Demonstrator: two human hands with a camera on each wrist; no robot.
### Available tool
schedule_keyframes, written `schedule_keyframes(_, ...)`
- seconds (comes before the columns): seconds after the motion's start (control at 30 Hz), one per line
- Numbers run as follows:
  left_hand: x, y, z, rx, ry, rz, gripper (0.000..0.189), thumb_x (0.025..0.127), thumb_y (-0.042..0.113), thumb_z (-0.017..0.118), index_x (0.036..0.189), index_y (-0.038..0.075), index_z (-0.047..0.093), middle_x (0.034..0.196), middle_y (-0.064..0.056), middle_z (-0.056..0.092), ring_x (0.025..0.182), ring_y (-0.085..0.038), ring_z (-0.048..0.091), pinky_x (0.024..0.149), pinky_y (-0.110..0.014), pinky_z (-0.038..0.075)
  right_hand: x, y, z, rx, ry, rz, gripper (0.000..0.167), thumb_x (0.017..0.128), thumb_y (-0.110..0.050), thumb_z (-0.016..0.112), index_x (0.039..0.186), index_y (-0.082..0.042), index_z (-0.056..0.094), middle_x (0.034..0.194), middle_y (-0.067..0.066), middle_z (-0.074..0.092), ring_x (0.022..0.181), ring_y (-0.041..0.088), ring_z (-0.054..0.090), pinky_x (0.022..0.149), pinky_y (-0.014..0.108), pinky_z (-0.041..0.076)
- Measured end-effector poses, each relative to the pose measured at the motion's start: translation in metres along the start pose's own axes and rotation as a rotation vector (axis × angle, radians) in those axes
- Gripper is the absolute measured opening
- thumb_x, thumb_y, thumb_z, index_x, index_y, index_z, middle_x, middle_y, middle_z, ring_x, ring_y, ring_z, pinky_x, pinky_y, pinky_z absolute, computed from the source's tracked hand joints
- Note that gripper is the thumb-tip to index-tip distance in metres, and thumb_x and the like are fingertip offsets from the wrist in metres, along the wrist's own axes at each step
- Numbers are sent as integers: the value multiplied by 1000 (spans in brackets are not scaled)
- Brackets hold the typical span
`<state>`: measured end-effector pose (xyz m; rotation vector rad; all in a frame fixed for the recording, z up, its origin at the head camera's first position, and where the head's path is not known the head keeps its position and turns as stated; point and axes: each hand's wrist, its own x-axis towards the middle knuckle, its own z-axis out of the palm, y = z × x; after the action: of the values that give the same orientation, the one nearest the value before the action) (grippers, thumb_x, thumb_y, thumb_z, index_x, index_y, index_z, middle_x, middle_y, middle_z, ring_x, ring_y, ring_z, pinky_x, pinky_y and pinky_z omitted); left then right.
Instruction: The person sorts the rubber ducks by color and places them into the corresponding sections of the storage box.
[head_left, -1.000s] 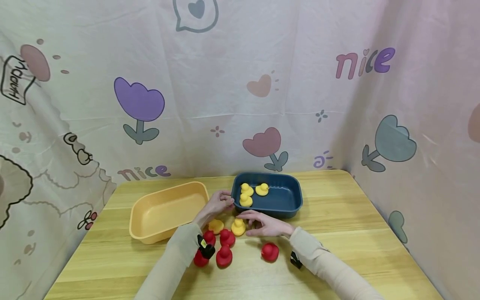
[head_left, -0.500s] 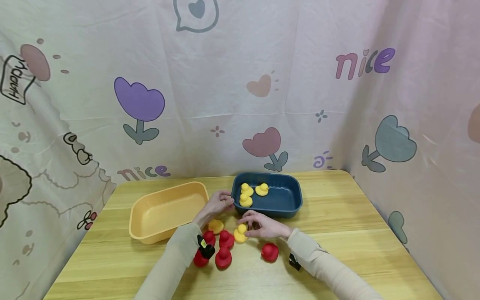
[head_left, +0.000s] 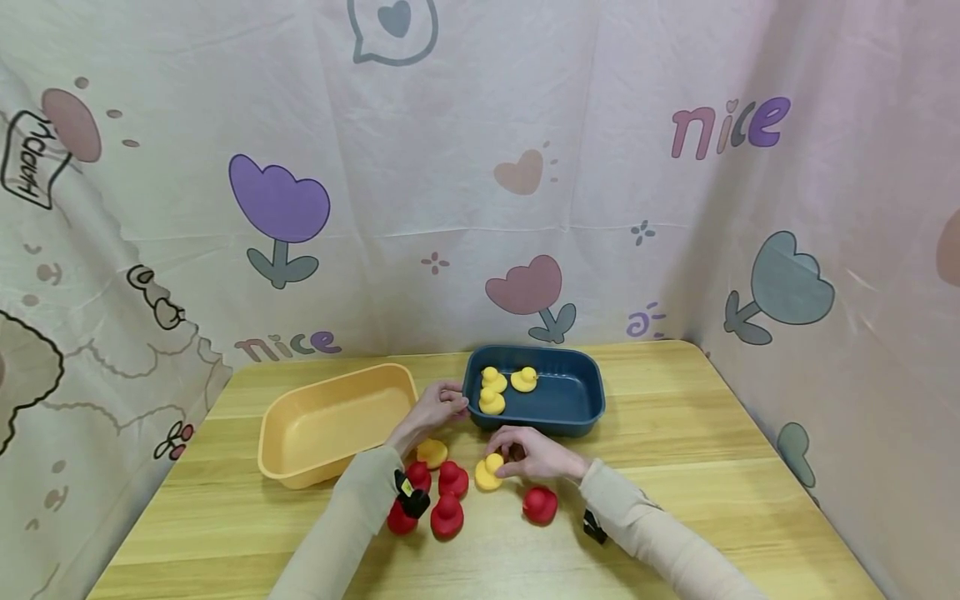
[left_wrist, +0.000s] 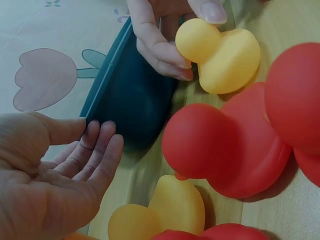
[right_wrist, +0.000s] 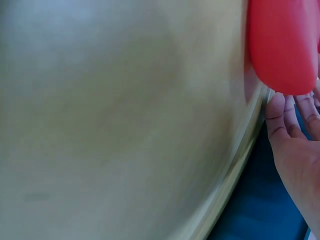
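Note:
My left hand (head_left: 437,406) is at the left end of the dark blue bin (head_left: 577,423). In the left wrist view its thumb and fingertips pinch the bin's rim. My right hand (head_left: 534,454), in front of the bin, has thumb and fingers around the head of a yellow rubber duck (head_left: 487,475) standing on the table. The left wrist view shows this duck (left_wrist: 232,60) between them. A red rubber duck (head_left: 540,506) stands near my right wrist. Another yellow duck (head_left: 432,452) and several red ducks (head_left: 447,517) sit by my left forearm.
A light orange bin (head_left: 337,421) stands at the left of the wooden table (head_left: 675,467). Three yellow ducks (head_left: 523,380) sit in the left part of the blue bin. A patterned curtain (head_left: 420,208) hangs behind.
My right hand has shifted slightly right and closer, and its fingers have closed around the yellow duck, which has moved right and nearer. My left hand stays at the bin.

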<state>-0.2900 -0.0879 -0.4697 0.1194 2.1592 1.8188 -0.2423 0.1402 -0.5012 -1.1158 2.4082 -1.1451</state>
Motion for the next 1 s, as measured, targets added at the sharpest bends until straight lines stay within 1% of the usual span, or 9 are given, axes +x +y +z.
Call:
schedule_keyframes(0.13, 0, -1, 1, -2, -6, 10, 35, 100, -3, 54, 131, -16, 45, 91, -12, 65, 79, -18, 67, 99, -52, 59, -5, 0, -3, 1, 18, -8, 21, 91, -22, 76, 110, -14, 72, 103, 1, 65, 87, 22, 60, 71, 22, 53)
schedule_keyframes(0.23, 1, -1, 1, -7, -16, 19, 35, 100, -4, 54, 130, -17, 45, 88, -10, 65, 77, -16, 66, 99, -53, 59, -9, -1, -6, 10, 26, -11, 20, 91, -23, 76, 109, -15, 71, 103, 1, 66, 87, 22, 60, 71, 23, 54)
schedule_keyframes(0.37, 1, -2, 1, -8, -20, 20, 35, 100, -3, 54, 130, -17, 45, 89, -9, 65, 78, -15, 66, 99, -52, 59, -15, -6, -13, 31, 31, -13, 21, 91, -23, 76, 110, -15, 71, 107, 2, 67, 87, 20, 61, 73, 21, 54)
schedule_keyframes(0.47, 0, -1, 0, -1, -12, 15, 35, 100, -3, 55, 131, -16, 45, 91, -11, 65, 80, -17, 66, 99, -52, 59, -19, -10, -20, 46, 37, -27, 23, 92, -22, 75, 112, -13, 70, 106, 5, 68, 85, 16, 60, 72, 20, 53)
schedule_keyframes(0.6, -1, -1, -1, 9, -5, 11, 36, 100, -3, 54, 132, -16, 44, 92, -12, 65, 82, -19, 67, 101, -53, 58, -23, -13, -31, 60, 83, -47, 24, 92, -20, 75, 112, -9, 70, 100, 8, 69, 82, 8, 58, 71, 20, 54)
schedule_keyframes(0.67, -1, 0, -1, 13, -6, 13, 36, 100, -2, 54, 132, -16, 44, 93, -12, 66, 82, -19, 67, 101, -54, 57, -25, -13, -37, 72, 111, -48, 24, 91, -19, 75, 111, -7, 70, 99, 10, 69, 80, 7, 58, 72, 20, 55)
schedule_keyframes(0.83, -2, -1, 0, 12, -13, 26, 35, 99, -2, 56, 130, -16, 45, 90, -9, 66, 80, -19, 68, 100, -54, 57, -28, -12, -50, 122, 158, -13, 25, 90, -16, 76, 113, -7, 70, 102, 11, 70, 79, 7, 60, 72, 18, 57)
schedule_keyframes(1.0, -3, -2, 0, 5, -23, 33, 36, 99, -2, 55, 130, -16, 44, 88, -8, 65, 81, -20, 68, 100, -55, 57, -29, -12, -61, 155, 216, 11, 25, 89, -17, 77, 112, -7, 70, 99, 11, 70, 79, 8, 61, 71, 19, 56)
